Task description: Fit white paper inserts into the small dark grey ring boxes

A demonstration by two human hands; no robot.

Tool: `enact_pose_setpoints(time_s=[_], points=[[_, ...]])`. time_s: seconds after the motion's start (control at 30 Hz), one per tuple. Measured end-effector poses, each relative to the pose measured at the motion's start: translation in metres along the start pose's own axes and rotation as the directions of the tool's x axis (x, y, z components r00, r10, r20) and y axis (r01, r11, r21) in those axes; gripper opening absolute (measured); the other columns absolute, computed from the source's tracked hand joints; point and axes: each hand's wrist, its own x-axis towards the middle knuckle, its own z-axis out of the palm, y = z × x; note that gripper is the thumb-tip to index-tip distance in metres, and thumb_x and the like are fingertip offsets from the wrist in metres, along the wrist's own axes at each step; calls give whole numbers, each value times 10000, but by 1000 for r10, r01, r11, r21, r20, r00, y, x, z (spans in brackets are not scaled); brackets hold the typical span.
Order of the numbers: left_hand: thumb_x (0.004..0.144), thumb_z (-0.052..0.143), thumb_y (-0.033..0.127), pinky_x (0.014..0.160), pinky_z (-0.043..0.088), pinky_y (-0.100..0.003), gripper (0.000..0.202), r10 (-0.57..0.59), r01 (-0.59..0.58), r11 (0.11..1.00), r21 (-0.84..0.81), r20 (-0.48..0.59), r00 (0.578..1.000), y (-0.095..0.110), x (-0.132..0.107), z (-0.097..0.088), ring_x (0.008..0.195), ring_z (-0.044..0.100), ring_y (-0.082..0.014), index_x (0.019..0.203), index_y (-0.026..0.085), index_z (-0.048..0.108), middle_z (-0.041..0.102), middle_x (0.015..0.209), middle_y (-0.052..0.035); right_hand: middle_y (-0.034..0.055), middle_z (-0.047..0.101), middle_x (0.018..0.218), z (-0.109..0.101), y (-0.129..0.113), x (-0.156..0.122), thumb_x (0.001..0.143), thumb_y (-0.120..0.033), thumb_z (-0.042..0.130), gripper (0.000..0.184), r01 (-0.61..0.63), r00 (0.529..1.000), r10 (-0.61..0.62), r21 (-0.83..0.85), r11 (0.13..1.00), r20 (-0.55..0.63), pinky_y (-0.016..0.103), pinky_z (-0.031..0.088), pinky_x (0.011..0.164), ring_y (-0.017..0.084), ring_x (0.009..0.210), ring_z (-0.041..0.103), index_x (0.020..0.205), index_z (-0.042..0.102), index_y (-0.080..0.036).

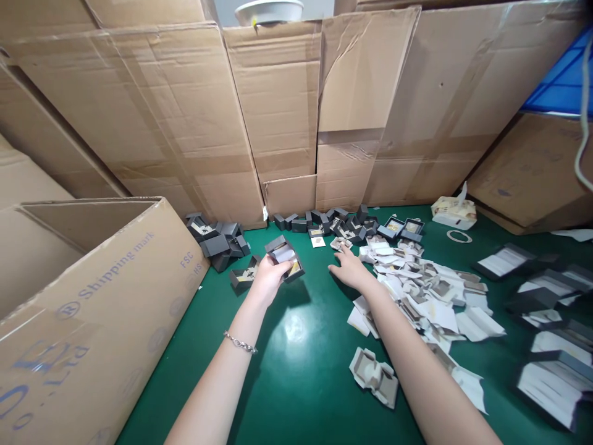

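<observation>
My left hand (267,276) grips a small dark grey box (286,258), held open a little above the green table (296,346), with a pale insert and something yellowish inside. My right hand (348,267) reaches forward over the table with its fingers stretched out, its fingertips at a small item (340,243) at the edge of a row of small grey boxes (343,224). A heap of white and grey paper inserts (417,287) lies just right of that hand.
An open shipping carton (92,296) stands at the left. Flattened cardboard sheets (278,111) wall off the back. More grey boxes (217,238) pile by the carton. Flat dark trays with white cards (546,346) lie at the right, and a bent insert (375,376) near me.
</observation>
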Motion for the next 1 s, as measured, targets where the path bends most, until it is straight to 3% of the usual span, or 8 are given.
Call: enact_pose_setpoints(time_s=[0.2,0.4,0.47,0.6,0.83,1.0], points=[[647,650,81,872,475,-316,413,-25,20,997,80,62,998,1,-2,0,961,629,-184,1045,147,562,657,1079,-95,218,370,1385,1,-2,1,836,-283,482,423,27,999,-28,-39,999,-32,348,347,989,295,1199,469,1172,565,-42],[723,623,97,808,498,-272,436,-213,212,977,20,85,973,3,-8,6,892,642,-142,1130,193,500,649,1100,-77,81,637,1033,-9,-10,-4,860,-294,443,258,63,997,-65,-44,997,-42,257,422,781,193,953,595,974,645,-180],[758,594,127,750,507,-255,398,-246,246,969,20,100,964,1,-7,6,839,647,-132,1137,193,492,651,1087,-79,76,635,1000,-12,-14,-7,867,-261,409,247,53,995,-58,-69,996,-75,262,416,737,190,905,592,955,628,-185],[783,564,156,705,503,-246,405,-276,269,961,68,133,952,-4,-4,4,797,644,-128,1173,191,460,644,1089,-90,137,554,1150,-11,-18,-11,844,-212,426,320,27,989,-48,-142,989,-140,316,392,808,244,1022,522,1132,541,-132],[771,554,132,750,507,-278,391,-351,313,925,217,168,921,-17,0,-1,829,631,-142,1146,175,448,626,1097,-105,144,532,1220,1,-15,-12,810,-283,491,360,53,998,-58,-202,978,-22,389,388,870,308,1081,463,1121,575,-123],[754,580,165,681,527,-254,448,-338,291,919,265,156,928,-27,1,-2,783,619,-127,1176,188,432,603,1096,-101,166,540,1190,1,-15,-9,803,-187,479,311,69,997,-71,-184,981,-3,366,390,895,275,1050,512,1079,596,-105]])
